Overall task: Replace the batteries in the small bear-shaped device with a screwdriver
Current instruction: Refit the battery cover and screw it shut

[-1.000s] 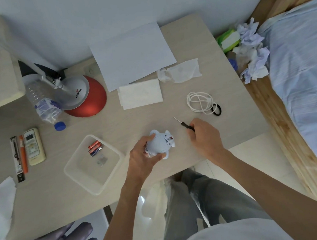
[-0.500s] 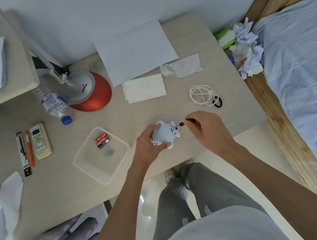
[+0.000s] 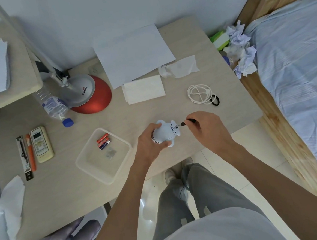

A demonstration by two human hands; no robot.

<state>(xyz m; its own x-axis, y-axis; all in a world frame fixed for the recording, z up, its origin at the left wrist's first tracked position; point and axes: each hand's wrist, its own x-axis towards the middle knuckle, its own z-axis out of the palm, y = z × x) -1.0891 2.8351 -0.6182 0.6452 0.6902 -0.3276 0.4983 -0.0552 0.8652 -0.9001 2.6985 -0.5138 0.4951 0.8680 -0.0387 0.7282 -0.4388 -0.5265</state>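
Observation:
My left hand (image 3: pixel 149 142) grips the small white bear-shaped device (image 3: pixel 165 133) near the table's front edge, its underside turned to the right. My right hand (image 3: pixel 207 130) pinches a small black-handled screwdriver (image 3: pixel 184 123), and the tip rests against the device's battery cover. Several red and blue batteries (image 3: pixel 103 141) lie in a clear plastic tray (image 3: pixel 94 167) to the left of the device.
A red lamp base (image 3: pixel 96 97), a water bottle (image 3: pixel 54 107), a remote (image 3: pixel 41 144) and pens sit at the left. Paper sheets (image 3: pixel 134 55), tissues, a white cable (image 3: pixel 200 93) and a black hair tie lie behind. A bed stands at the right.
My right hand lifted the screwdriver off the table and brought its tip to the device. My left hand turned the device so that its underside faces the screwdriver.

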